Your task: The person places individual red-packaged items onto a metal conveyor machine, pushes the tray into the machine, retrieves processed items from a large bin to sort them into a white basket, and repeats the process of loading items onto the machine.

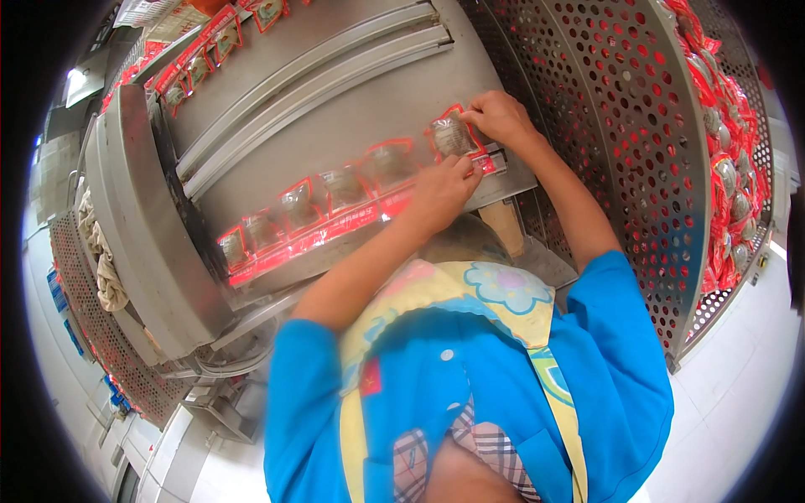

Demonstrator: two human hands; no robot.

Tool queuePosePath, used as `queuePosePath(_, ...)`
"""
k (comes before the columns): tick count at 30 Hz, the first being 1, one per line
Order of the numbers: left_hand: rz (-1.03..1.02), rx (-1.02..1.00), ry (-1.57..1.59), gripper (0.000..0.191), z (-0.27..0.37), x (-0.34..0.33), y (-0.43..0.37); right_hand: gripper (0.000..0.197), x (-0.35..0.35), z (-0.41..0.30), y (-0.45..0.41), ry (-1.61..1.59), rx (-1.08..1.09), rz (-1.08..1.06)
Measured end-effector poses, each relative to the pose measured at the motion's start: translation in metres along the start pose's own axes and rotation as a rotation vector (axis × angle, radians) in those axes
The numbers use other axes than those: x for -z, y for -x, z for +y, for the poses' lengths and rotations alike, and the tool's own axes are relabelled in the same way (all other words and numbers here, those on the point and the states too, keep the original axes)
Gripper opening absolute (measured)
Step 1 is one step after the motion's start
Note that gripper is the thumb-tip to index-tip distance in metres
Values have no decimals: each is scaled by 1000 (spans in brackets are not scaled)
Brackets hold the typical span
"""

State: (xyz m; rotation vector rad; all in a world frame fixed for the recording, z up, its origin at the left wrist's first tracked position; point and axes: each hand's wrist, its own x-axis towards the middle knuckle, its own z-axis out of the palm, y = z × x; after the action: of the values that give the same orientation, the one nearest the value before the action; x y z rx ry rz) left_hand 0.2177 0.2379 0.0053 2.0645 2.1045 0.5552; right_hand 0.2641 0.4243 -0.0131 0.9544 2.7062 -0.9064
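Observation:
My right hand (500, 119) pinches the upper right edge of a see-through plastic packet (450, 135) with red borders and a brownish rounded item inside. At that packet's lower edge, the curled fingers of my left hand (445, 192) hold on; its thumb is mostly hidden. Leftward from my hands runs a row of several similar packets (343, 187), side by side on the steel bed (352, 126) of what looks like a vacuum packing machine. Their red printed ends (327, 232) lie along the near edge, partly covered by my left forearm.
Two parallel metal bars (321, 94) cross the bed, with another row of packets (198, 69) beyond. A thick steel housing (151, 220) stands at left. To my right rises a perforated metal bin wall (616, 126); many red packets (732, 188) are piled past it.

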Motion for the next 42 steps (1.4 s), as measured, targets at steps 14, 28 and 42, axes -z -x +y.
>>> queuePosePath(14, 132, 270, 376, 21, 13, 46, 88, 22, -23, -32, 106, -67, 604, 335)
queuePosePath(28, 204, 359, 504, 26, 28, 47, 181, 16, -60, -24, 105, -216, 615, 415)
queuePosePath(42, 450, 605, 446, 19, 7, 72, 383, 15, -103, -209, 139, -15, 681, 301)
